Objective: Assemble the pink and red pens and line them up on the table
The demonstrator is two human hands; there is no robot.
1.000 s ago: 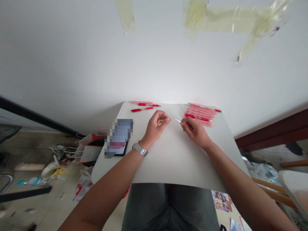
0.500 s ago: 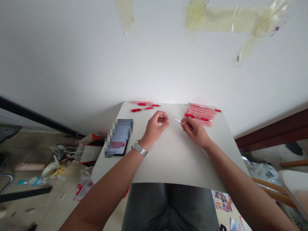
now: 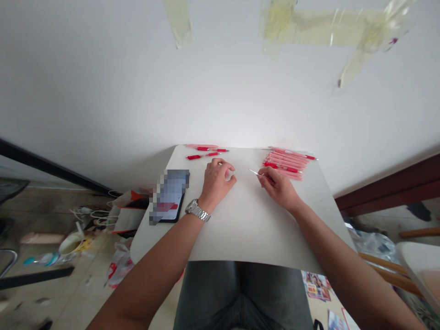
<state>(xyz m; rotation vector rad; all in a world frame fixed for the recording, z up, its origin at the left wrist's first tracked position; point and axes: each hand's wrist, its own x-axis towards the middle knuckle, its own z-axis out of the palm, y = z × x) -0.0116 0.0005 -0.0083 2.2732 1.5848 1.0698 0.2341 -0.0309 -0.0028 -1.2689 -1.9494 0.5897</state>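
Note:
Above the middle of the white table point(image 3: 240, 229), my left hand point(image 3: 217, 179) is curled, thumb and index finger rounded towards each other. A small pale glint shows between those fingertips, too small to name. To its right, my right hand point(image 3: 277, 185) pinches a thin white pen refill point(image 3: 253, 171), its tip pointing left towards my left hand. Some red shows inside the right palm, mostly hidden by the fingers. Right behind that hand lies a pile of pink pen barrels point(image 3: 287, 159) with a red pen point(image 3: 282, 167) across it. Red pens point(image 3: 203, 156) lie behind my left hand.
A phone point(image 3: 170, 195), partly blurred, lies at the table's left. The white wall point(image 3: 220, 91) rises directly behind the table. A paper bag point(image 3: 129, 213), a plastic bag point(image 3: 120, 259) and a bottle point(image 3: 43, 259) are on the floor at left; a chair point(image 3: 419, 261) stands at right.
My left hand has moved left, away from the refill tip, and turned more palm-down, its thumb and index finger less tightly closed. The right hand with the refill has barely moved.

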